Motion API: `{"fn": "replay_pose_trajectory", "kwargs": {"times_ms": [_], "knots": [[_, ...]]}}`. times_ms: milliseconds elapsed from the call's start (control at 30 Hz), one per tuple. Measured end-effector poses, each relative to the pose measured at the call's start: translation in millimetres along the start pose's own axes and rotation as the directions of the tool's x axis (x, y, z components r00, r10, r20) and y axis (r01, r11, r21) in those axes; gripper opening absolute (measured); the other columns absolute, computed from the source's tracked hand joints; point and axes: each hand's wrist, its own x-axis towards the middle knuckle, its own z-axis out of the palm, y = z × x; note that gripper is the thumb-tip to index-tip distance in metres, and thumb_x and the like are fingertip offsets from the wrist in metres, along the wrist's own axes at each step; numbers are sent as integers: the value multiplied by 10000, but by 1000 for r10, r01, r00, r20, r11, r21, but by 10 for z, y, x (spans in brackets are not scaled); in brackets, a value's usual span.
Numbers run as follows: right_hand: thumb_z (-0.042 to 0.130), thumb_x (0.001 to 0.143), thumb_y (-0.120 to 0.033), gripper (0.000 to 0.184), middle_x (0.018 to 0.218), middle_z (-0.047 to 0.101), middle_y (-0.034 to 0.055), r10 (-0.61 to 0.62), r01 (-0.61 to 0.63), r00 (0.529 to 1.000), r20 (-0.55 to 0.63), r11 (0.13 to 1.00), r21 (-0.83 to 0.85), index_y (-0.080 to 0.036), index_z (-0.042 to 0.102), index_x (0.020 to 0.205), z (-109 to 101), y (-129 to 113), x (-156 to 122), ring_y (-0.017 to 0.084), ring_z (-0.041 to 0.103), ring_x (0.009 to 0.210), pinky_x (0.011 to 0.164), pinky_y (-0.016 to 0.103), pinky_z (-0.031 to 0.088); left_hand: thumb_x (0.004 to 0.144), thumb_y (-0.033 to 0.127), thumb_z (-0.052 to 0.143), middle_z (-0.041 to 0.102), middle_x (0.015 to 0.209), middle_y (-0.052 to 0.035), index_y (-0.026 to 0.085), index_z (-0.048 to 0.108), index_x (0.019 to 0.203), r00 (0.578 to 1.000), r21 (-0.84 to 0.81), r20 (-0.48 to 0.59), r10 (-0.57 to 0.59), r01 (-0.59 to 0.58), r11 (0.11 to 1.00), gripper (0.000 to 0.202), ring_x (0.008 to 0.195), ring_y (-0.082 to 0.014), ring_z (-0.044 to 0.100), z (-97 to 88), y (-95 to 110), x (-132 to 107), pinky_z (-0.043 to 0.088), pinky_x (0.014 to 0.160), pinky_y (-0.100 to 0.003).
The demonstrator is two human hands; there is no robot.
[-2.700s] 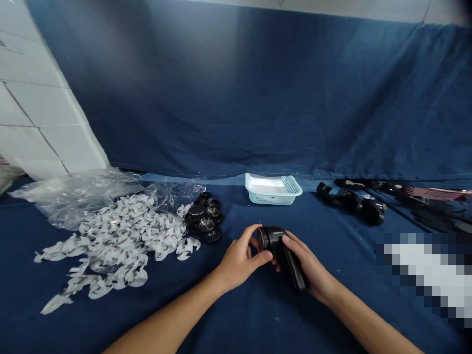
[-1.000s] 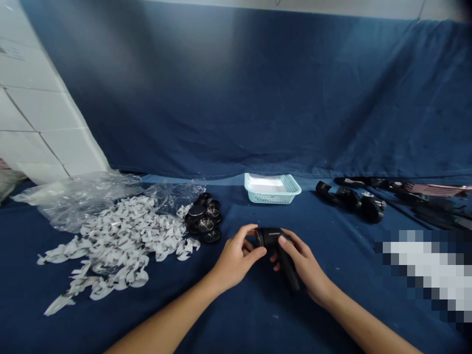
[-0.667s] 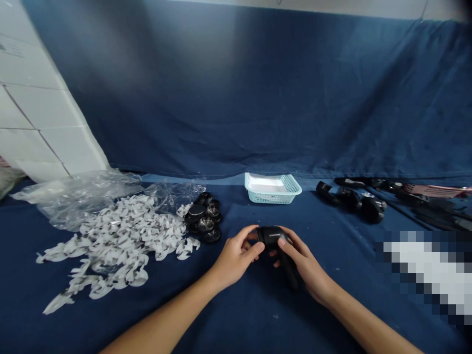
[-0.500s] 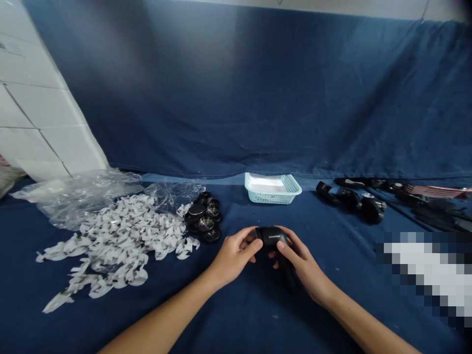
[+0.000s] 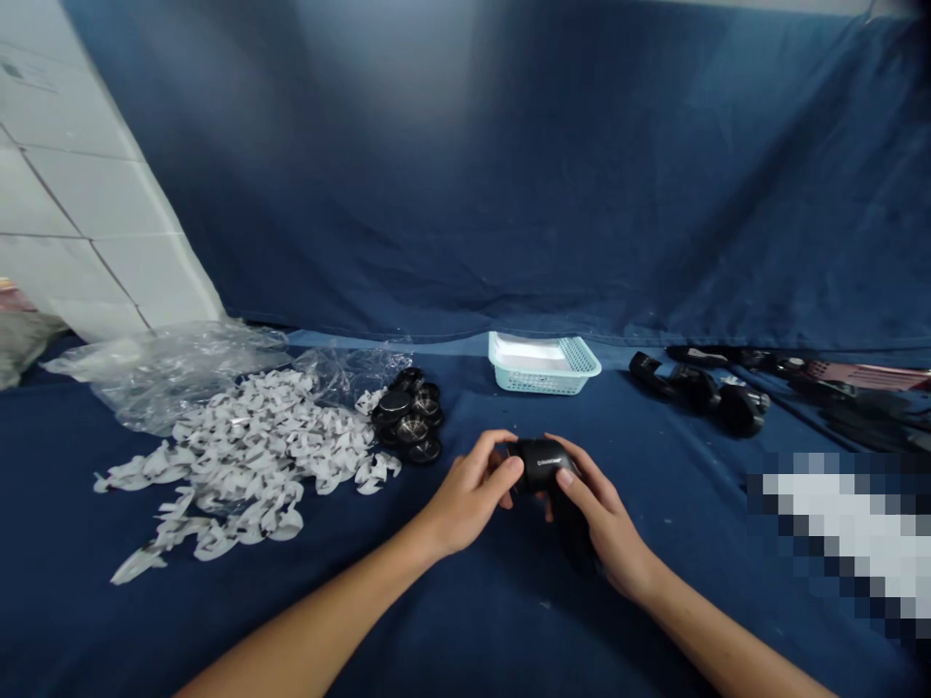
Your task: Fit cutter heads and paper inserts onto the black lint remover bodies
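Note:
In the middle of the head view is a black hair dryer [image 5: 542,463] with small pale lettering on its barrel and a handle pointing down. My left hand [image 5: 476,491] is closed on the barrel's left end, thumb in front and fingers behind. My right hand [image 5: 597,509] wraps the right side of the barrel and the top of the handle, its thumb below the lettering. Left of the hands lies a small heap of round black caps [image 5: 411,429], some with a mesh-like face. Beside them spreads a large pile of white curled pieces [image 5: 269,441].
Behind the hands stands a light blue basket [image 5: 542,381] holding something white and flat. Black hair dryer-like parts [image 5: 694,390] lie at the right, near dark cables and a pink item [image 5: 865,374]. Clear plastic bags [image 5: 175,368] sit back left. A blue cloth [image 5: 465,194] hangs behind.
Both hands stay on the hair dryer, with only small shifts of the fingers. The whole view has moved slightly, so the surroundings sit a little higher and farther right.

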Motion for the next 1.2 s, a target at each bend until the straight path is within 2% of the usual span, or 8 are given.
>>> {"fn": "replay_pose_trajectory", "kwargs": {"times_ms": [133,300,433,567,667,800,967,1200], "knots": [[467,942,-500,426,751,607,-8,106,-106,994,-7,991,82,-241,498,1278,42,-13,-14,150,558,636,607,263,456,936,496,464,641,912,-42,220,327,1403,999,171,-13,32,-30,985,559,765,-190,617,88,-25,-70,482,741,-337],[477,930,-519,449,733,606,-8,132,-131,991,-10,989,70,-226,513,1268,52,-13,-4,153,563,617,581,262,454,937,480,469,651,948,-58,198,349,1379,999,224,-10,43,-40,974,538,734,-184,604,108,-51,-71,473,698,-325],[502,917,-505,460,1031,628,38,15,-17,999,-36,997,-79,-263,468,1307,10,52,16,182,598,790,676,294,488,946,499,441,632,781,-9,206,447,1297,1000,136,-12,4,-2,991,458,684,-171,616,94,-41,-47,471,663,-300],[519,927,-446,470,1318,513,38,-169,171,985,31,950,-263,-308,402,1361,-53,102,16,229,489,1197,1018,373,385,951,564,364,595,679,10,172,507,1181,997,-63,25,-70,72,995,477,550,-138,607,92,-86,-6,459,573,-269],[553,916,-412,538,1371,473,46,-205,232,972,115,920,-315,-311,341,1400,-88,96,8,239,416,1292,1102,407,301,935,610,350,581,660,10,158,526,1063,993,-245,59,-103,115,963,502,471,-120,580,95,-152,31,450,496,-251],[576,903,-404,564,1375,469,60,-202,240,968,152,923,-301,-301,333,1402,-105,73,3,245,430,1284,1099,416,309,912,630,391,553,629,23,157,516,1065,992,-309,74,-100,118,944,513,451,-124,563,98,-207,56,468,467,-260],[559,905,-452,490,1277,547,46,-107,118,991,79,982,-150,-299,407,1345,-53,52,3,218,545,1138,1012,378,412,906,620,427,534,671,42,181,447,1209,996,-272,50,-76,87,959,534,457,-102,543,101,-200,31,451,480,-243],[483,930,-528,412,838,692,21,232,-240,971,63,956,166,-229,537,1209,76,-1,6,172,670,730,671,297,554,923,550,448,534,669,44,198,426,1295,997,38,5,-81,81,996,512,489,-100,509,80,-144,4,422,519,-235]]}}
